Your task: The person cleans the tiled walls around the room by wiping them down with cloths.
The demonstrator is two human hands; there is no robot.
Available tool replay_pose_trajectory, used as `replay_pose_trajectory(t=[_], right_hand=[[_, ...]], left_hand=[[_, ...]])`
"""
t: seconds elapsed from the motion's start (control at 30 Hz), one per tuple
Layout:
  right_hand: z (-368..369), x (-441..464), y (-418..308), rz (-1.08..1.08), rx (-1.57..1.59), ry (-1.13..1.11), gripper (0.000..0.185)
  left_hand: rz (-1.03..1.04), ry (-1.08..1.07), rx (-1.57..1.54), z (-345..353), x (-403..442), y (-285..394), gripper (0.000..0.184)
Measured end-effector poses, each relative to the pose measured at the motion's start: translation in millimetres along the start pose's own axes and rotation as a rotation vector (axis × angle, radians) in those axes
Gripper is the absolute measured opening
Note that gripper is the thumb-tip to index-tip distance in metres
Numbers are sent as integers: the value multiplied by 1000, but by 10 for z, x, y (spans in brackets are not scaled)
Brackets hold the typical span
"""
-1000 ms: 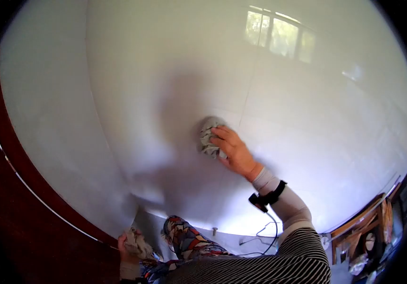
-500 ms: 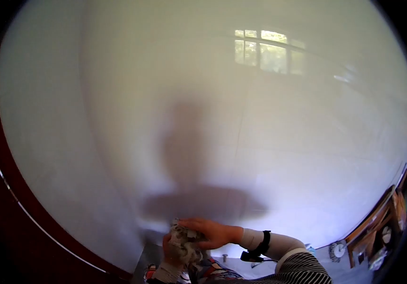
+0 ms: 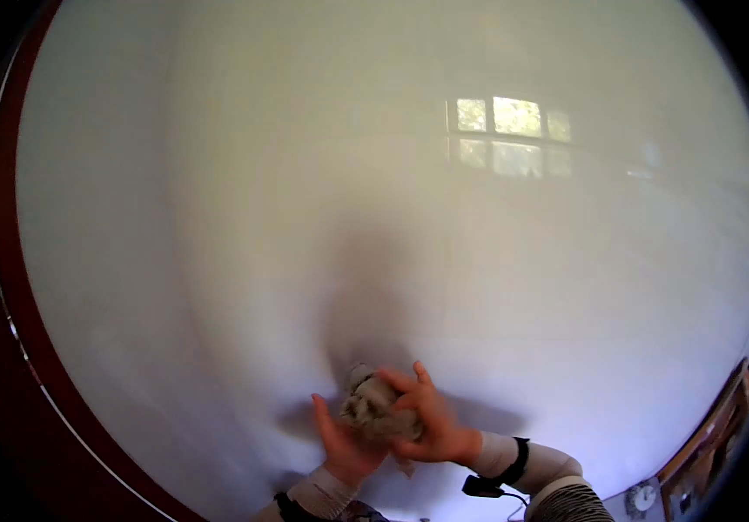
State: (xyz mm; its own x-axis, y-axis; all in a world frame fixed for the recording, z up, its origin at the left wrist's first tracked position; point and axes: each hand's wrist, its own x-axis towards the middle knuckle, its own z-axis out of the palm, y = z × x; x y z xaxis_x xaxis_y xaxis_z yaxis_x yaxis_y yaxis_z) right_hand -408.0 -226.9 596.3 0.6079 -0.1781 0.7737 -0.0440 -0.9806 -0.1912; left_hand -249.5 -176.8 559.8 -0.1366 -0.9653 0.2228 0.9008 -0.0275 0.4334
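Observation:
A crumpled grey-beige cloth [image 3: 374,411], bunched into a wad, sits between my two hands in front of the white surface. My left hand [image 3: 348,445] cups it from below and the left, with the thumb held out away from it. From the right, my right hand [image 3: 431,419] grips the wad with bent fingers, while one finger sticks up clear of it. A small tail of the cloth hangs below the hands. Parts of the left fingers are hidden behind the cloth.
A large glossy white surface [image 3: 305,157] fills most of the view, with a window reflection [image 3: 513,137] and my shadow on it. A dark red strip [image 3: 30,287] runs along the left. At lower right are a round clock-like dial [image 3: 643,498] and wooden frames [image 3: 709,457].
Both hands and the cloth have moved up and to the right in view. The left hand's thumb has come away from the wad, and the view has shifted slightly.

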Motion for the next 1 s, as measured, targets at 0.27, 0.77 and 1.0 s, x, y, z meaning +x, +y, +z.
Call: replay_pose_trajectory(t=[0.27,0.77,1.0], right_hand=[[-1139,511,-388,-283,-624,625,41],[-2266,709,146,-195,-1041,711,57],[-2025,1062,-211,-279,-1030,683,50]], left_hand=[[421,-24,465,317,-109,856,39],[1627,-20,2187,1930,1177,2059,46],[1916,-202,2122,2221,1334,2243,34]])
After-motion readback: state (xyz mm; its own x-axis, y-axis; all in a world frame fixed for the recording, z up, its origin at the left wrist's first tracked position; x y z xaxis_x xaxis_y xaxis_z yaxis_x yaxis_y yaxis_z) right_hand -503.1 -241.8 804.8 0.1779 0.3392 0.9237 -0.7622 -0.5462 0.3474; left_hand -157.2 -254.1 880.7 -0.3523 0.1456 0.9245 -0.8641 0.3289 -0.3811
